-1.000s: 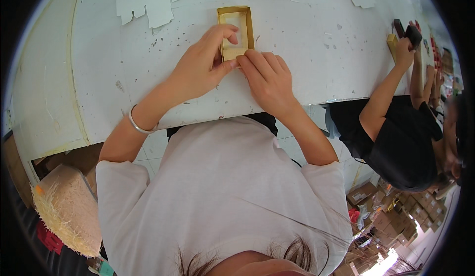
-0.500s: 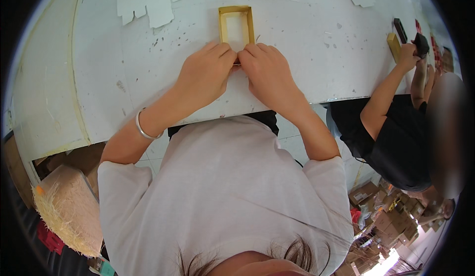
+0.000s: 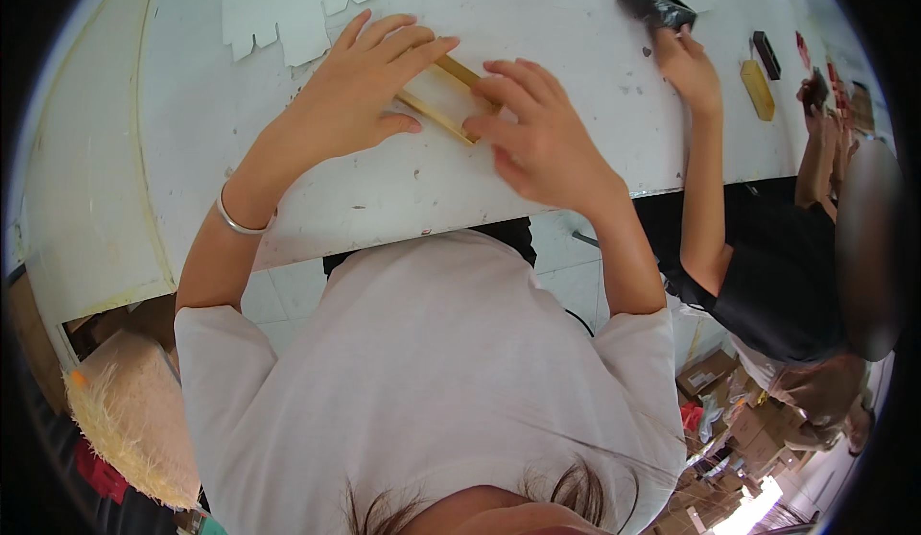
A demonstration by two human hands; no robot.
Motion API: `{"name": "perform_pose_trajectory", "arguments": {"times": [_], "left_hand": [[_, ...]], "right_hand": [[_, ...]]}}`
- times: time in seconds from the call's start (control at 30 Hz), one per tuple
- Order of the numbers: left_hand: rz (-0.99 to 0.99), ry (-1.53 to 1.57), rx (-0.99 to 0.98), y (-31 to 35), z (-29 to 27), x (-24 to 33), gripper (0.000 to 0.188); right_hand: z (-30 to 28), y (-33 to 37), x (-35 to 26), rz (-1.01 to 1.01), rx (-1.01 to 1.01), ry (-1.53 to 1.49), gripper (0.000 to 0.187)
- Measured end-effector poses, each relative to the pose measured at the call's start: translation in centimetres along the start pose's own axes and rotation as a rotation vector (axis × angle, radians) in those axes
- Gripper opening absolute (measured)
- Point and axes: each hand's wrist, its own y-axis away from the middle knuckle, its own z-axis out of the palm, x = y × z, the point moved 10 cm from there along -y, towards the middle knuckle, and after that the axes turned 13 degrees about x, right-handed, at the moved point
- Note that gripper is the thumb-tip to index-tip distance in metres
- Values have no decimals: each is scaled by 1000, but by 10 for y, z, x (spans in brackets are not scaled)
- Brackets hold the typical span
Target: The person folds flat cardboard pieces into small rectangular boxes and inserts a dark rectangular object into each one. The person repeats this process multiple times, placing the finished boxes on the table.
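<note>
A shallow gold-walled box (image 3: 436, 118) with a pale inside lies on the table at a slant, partly covered by my hands. My left hand (image 3: 369, 89), with a silver bangle on its wrist, is spread over the box's far left end. Its fingers are stretched apart, and the thumb points toward the near long wall. Around the box's near right end, my right hand (image 3: 542, 132) has its fingers and thumb bent, with fingertips at the end wall and corner. That hand is slightly blurred.
White die-cut card sheets (image 3: 297, 7) lie at the back left. A co-worker's hand (image 3: 686, 70) reaches in from the right to a black box (image 3: 657, 5). Another gold box (image 3: 756, 91) and a slim black box (image 3: 766, 55) lie at the right. The table's front edge (image 3: 403, 239) runs before me.
The gold box has turned from pointing straight away to a slant. My hands have moved apart, the left one opening and shifting farther away. The co-worker's hand has brought a black box leftward.
</note>
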Motion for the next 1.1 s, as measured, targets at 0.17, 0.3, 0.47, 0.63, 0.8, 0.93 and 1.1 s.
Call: {"name": "perform_pose_trajectory", "arguments": {"times": [0.17,0.3,0.47,0.63,0.8,0.93,1.1], "left_hand": [[-121,115,-103,2,12,-12,75],[-104,130,-106,1,10,-12,73],[-248,233,-104,7,4,-21,71],[-336,170,-41,14,11,-12,65],[-317,232,34,12,10,-10,64],[-316,196,23,17,13,-12,64],[-350,174,92,18,16,-9,63]], "right_hand": [[14,13,-9,-73,48,42,18],[22,12,-6,-111,20,6,8],[7,9,-1,-63,64,-38,27],[-15,13,33,341,270,-131,67],[12,25,44,268,86,14,81],[-20,12,53,249,184,47,80],[-84,23,145,437,495,668,69]]}}
